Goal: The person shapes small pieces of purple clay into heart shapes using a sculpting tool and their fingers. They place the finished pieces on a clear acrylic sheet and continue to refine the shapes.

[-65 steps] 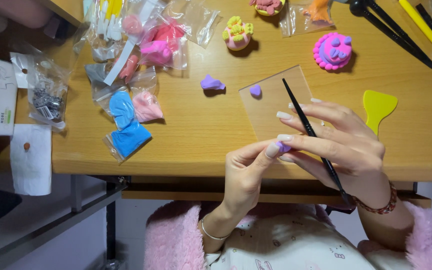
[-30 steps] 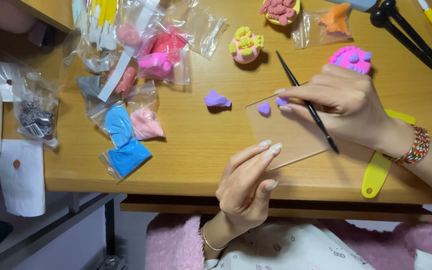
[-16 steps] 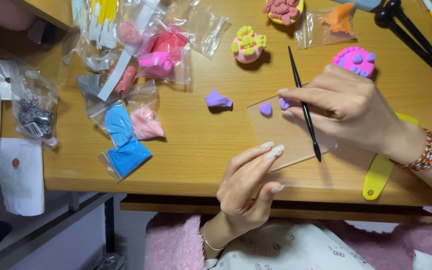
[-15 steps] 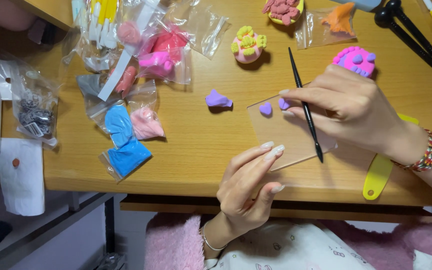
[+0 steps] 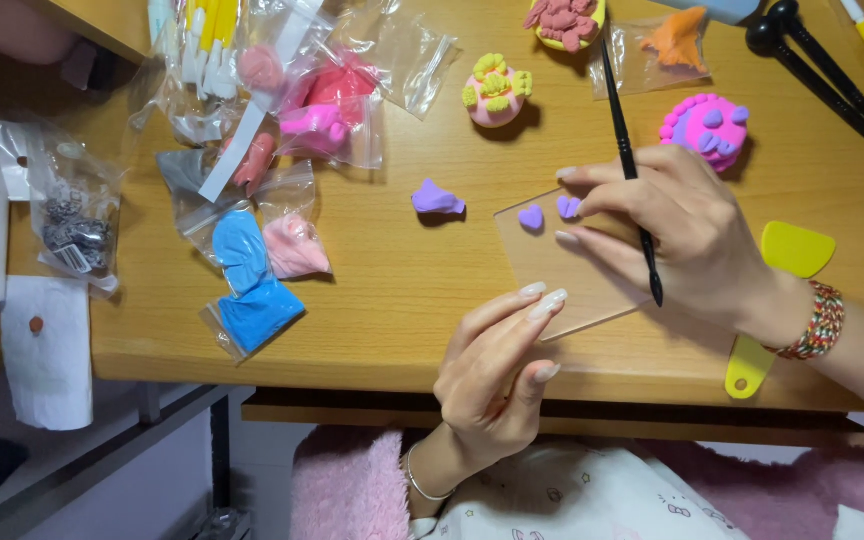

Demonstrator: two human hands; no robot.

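Resting flat on the wooden table (image 5: 392, 300), the clear acrylic sheet (image 5: 562, 280) sits right between both hands, so that's where everything is going on. Two small purple clay hearts are on it: one heart (image 5: 531, 216) lies on its own toward the left, and the other heart (image 5: 568, 206) is right at the fingertips of the right hand (image 5: 682, 235). That hand is over the sheet's far right part, with its fingers curled round a thin black sculpting tool (image 5: 630, 165) that runs diagonally through the grip, one end pointing up the table and the other poking out below the hand. The left hand (image 5: 497, 370) comes up from the near edge of the table, loosely open and holding nothing, with its long-nailed fingertips just touching the sheet's near edge.

Just left of the sheet there's a loose lump of purple clay (image 5: 437, 198). Behind the right hand is a pink round clay piece with purple hearts (image 5: 704, 127) on top, and further left a little pink and yellow clay cake (image 5: 495, 92). A yellow plastic scraper (image 5: 772, 300) lies partly under the right wrist. Off to the left is a pile of zip bags of clay, including a blue one (image 5: 247, 280) and a pale pink one (image 5: 294, 245).
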